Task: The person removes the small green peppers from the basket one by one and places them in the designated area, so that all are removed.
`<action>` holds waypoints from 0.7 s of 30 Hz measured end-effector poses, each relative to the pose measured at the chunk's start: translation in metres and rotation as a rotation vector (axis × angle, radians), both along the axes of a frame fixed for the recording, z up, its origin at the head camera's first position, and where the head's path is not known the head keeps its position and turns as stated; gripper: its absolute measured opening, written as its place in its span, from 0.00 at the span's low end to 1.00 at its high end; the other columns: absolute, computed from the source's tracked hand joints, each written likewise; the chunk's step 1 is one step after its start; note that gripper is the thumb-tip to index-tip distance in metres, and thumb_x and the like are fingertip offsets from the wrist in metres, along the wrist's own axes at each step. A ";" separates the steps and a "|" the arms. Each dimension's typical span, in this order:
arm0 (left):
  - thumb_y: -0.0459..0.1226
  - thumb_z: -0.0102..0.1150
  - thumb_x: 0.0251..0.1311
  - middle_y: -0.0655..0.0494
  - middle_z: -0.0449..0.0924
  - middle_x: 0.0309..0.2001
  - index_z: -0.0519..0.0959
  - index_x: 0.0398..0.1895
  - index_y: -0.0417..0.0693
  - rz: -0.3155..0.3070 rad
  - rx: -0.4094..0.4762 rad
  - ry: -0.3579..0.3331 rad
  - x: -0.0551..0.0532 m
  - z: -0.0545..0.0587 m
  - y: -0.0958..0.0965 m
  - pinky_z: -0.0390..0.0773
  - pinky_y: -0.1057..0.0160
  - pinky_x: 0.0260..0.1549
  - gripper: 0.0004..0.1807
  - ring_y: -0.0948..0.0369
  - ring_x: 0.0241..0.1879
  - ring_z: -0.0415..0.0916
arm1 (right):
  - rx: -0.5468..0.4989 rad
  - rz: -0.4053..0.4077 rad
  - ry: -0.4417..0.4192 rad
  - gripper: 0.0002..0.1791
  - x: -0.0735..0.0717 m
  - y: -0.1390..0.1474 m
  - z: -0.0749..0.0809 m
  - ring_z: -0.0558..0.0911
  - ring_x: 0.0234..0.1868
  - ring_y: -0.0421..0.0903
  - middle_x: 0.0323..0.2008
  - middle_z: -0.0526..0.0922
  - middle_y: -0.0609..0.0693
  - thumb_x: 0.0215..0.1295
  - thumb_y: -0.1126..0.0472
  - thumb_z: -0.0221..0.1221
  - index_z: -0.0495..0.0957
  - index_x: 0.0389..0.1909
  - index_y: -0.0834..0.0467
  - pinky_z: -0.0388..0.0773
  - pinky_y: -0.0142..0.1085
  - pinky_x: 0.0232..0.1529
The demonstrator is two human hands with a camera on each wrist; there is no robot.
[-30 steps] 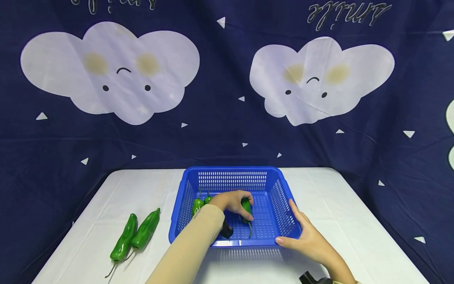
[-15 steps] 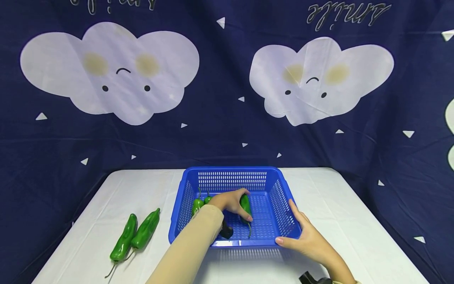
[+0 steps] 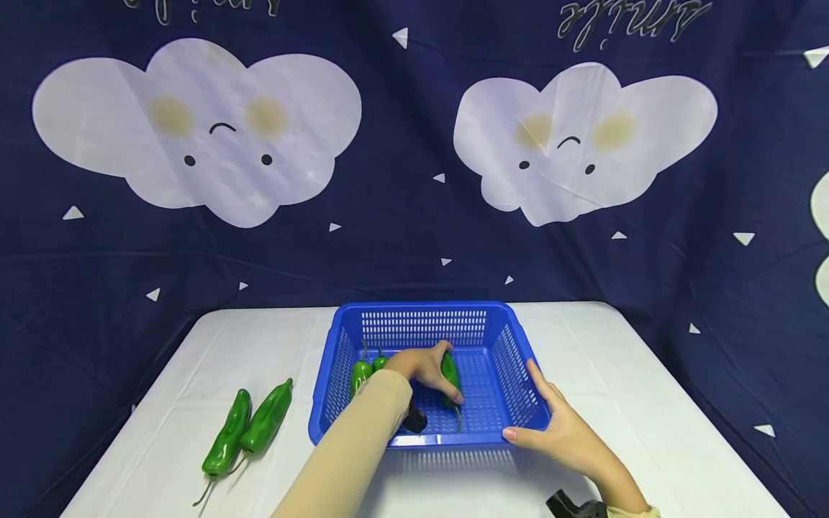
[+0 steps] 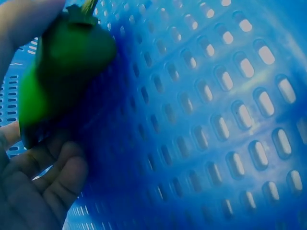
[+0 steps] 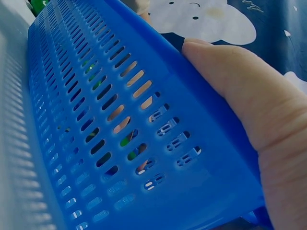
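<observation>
Inside the blue plastic basket point(image 3: 421, 439), my left hand point(image 3: 422, 367) holds a long green pepper point(image 3: 450, 374) between thumb and fingers. The left wrist view has the thumb at the stem end of this pepper point(image 4: 67, 62) and curled fingers point(image 4: 62, 177) around its lower end, close over the slotted floor. My right hand point(image 3: 570, 435) grips the basket's near right corner, its thumb on the front rim and its fingers along the right side. In the right wrist view the thumb point(image 5: 240, 81) lies over the rim. Two more green peppers point(image 3: 360, 374) lie at the basket's left, partly behind my left forearm.
On the white table point(image 3: 162, 403), left of the basket, two long green peppers point(image 3: 265, 419) lie side by side with stems toward me. A dark blue cloth point(image 3: 414, 244) with cloud prints hangs behind the table. Black wrist cameras point(image 3: 414, 419) sit on both wrists.
The left hand's far fingers have drawn back a little to the left over the pepper, showing more of it. The right hand and basket stay in place.
</observation>
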State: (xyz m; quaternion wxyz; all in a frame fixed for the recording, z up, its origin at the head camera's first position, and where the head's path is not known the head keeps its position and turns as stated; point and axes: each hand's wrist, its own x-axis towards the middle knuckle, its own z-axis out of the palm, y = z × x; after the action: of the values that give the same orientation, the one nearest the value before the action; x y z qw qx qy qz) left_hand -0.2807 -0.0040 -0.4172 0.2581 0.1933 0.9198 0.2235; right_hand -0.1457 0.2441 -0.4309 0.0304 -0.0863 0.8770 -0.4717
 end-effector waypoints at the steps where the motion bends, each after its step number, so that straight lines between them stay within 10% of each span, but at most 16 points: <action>1: 0.59 0.75 0.42 0.50 0.75 0.56 0.55 0.72 0.59 0.005 -0.004 -0.007 0.000 0.000 0.000 0.71 0.52 0.62 0.55 0.51 0.59 0.72 | 0.001 0.001 -0.001 0.64 0.000 0.000 0.000 0.54 0.73 0.73 0.75 0.46 0.71 0.53 0.53 0.73 0.36 0.80 0.47 0.57 0.71 0.65; 21: 0.60 0.78 0.38 0.51 0.71 0.66 0.51 0.76 0.60 -0.032 -0.095 0.048 0.003 -0.004 0.016 0.71 0.51 0.63 0.63 0.53 0.66 0.70 | -0.002 0.002 -0.019 0.65 0.000 0.000 0.001 0.55 0.73 0.72 0.75 0.47 0.70 0.53 0.52 0.73 0.35 0.80 0.46 0.57 0.70 0.66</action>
State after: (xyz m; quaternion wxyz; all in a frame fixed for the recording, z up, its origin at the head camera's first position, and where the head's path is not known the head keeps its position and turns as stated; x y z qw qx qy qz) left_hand -0.2780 0.0117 -0.4208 0.2486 0.2006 0.9321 0.1706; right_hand -0.1453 0.2439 -0.4298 0.0390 -0.0828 0.8761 -0.4734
